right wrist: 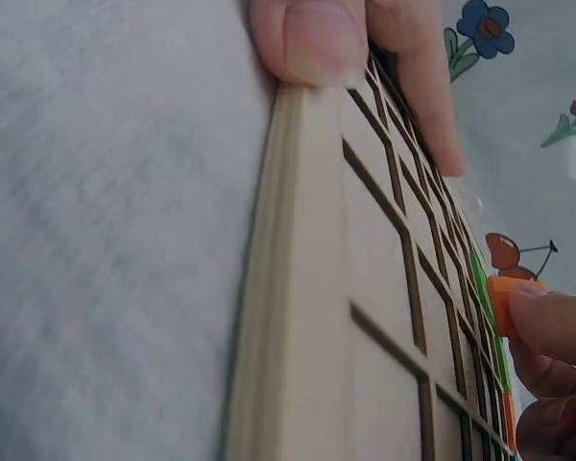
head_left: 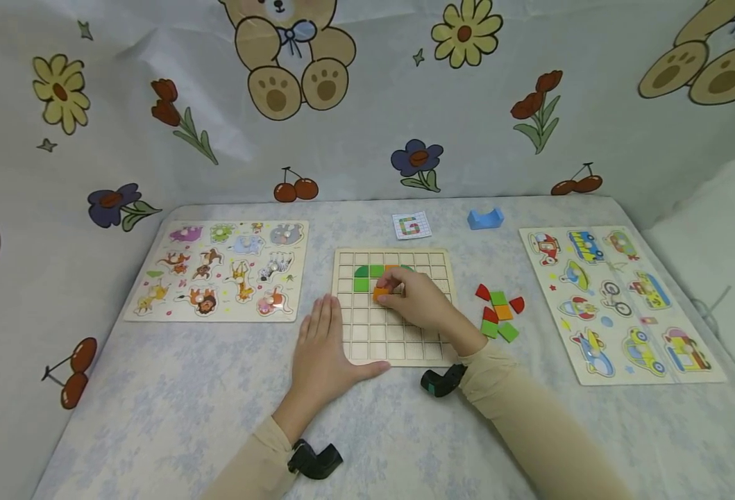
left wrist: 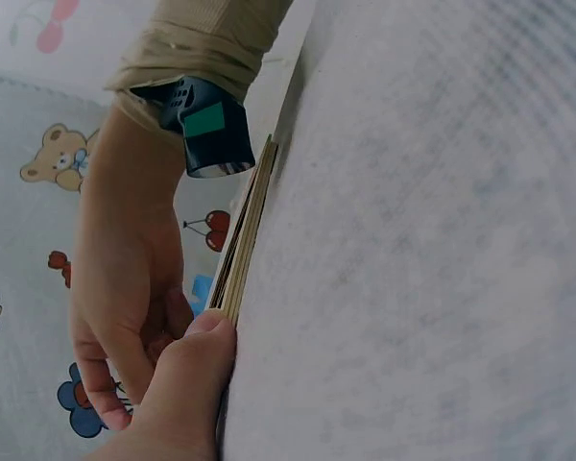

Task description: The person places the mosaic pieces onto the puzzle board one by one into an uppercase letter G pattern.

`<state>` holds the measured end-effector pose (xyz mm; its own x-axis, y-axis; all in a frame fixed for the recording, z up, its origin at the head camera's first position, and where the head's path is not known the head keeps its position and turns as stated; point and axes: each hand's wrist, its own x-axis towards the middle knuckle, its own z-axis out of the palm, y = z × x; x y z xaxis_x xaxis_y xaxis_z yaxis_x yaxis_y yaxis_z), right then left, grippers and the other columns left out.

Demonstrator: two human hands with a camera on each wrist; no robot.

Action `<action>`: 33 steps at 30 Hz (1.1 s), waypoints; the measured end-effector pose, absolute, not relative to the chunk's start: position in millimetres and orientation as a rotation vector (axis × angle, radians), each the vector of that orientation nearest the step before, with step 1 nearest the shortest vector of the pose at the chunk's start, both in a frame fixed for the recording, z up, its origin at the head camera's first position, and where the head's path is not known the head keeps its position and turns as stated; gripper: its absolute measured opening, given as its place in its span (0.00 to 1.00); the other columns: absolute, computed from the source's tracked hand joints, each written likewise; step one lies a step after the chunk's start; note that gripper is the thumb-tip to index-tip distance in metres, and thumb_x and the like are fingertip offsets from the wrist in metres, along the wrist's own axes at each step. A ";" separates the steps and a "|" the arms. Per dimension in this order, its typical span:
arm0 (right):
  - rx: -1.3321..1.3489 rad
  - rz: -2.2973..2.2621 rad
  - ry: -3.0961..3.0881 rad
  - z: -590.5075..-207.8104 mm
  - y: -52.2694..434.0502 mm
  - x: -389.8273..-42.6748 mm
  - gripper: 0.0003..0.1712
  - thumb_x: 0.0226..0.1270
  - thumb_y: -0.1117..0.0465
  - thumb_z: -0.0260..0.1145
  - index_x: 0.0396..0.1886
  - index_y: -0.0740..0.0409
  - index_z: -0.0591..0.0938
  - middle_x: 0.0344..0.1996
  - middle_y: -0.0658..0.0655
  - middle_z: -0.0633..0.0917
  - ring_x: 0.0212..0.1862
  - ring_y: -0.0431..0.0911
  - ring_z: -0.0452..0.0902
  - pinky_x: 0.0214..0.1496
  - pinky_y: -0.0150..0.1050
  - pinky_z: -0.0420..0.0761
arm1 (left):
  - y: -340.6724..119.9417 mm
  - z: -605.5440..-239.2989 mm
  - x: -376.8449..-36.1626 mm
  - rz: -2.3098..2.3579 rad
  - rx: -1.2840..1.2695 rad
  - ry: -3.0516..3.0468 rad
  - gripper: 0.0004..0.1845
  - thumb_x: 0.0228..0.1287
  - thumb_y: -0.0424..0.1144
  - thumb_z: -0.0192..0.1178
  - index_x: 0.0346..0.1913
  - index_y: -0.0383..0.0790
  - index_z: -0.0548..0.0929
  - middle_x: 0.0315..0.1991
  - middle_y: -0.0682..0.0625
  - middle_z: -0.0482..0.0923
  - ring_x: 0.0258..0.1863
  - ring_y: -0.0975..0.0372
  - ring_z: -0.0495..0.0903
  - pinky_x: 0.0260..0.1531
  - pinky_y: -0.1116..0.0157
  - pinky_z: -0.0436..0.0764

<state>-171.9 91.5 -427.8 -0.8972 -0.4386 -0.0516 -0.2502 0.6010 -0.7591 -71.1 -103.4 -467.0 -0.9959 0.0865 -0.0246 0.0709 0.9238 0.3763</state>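
We see two picture puzzles, one (head_left: 217, 271) toward the table's left edge, one (head_left: 623, 302) toward its right. Our left hand (head_left: 320, 351) lies spread, steadying one grid board (head_left: 367, 333); our right hand (head_left: 420, 302) pinches one orange block (head_left: 380, 294) there.

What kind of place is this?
Probably a children's play table: a wooden grid puzzle board, wooden animal peg puzzle and vehicle peg puzzle, backed by a teddy-bear-and-flower printed cloth.
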 end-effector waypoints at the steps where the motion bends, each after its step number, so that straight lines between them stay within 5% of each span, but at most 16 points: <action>1: -0.578 -1.180 2.592 -428.2 86.9 -172.0 0.07 0.68 0.57 0.68 0.44 0.49 0.81 0.38 0.49 0.84 0.36 0.43 0.76 0.40 0.37 0.77 | -103.4 -466.7 -71.0 0.590 0.126 3.039 0.78 0.36 0.89 0.51 0.79 0.36 0.39 0.82 0.43 0.37 0.81 0.53 0.37 0.79 0.50 0.44; 25: -0.646 -1.078 2.654 -433.2 57.0 -170.1 0.07 0.68 0.57 0.68 0.44 0.50 0.84 0.44 0.49 0.82 0.48 0.43 0.79 0.54 0.41 0.81 | -102.3 -465.3 -71.7 0.578 0.131 3.076 0.78 0.35 0.88 0.54 0.79 0.34 0.44 0.81 0.41 0.42 0.81 0.52 0.42 0.78 0.50 0.49; 33: -0.668 -1.040 2.671 -434.5 58.2 -170.2 0.07 0.68 0.56 0.68 0.41 0.52 0.87 0.41 0.49 0.81 0.42 0.42 0.77 0.49 0.39 0.80 | -101.4 -463.2 -73.1 0.568 0.124 3.076 0.78 0.33 0.87 0.57 0.79 0.33 0.46 0.80 0.41 0.46 0.80 0.52 0.46 0.78 0.50 0.52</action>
<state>-170.2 58.2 -434.5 -0.8783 -0.4777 -0.0200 -0.3384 0.6507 -0.6797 -73.1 -101.4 -463.2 -0.9968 0.0800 0.0033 0.0760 0.9311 0.3568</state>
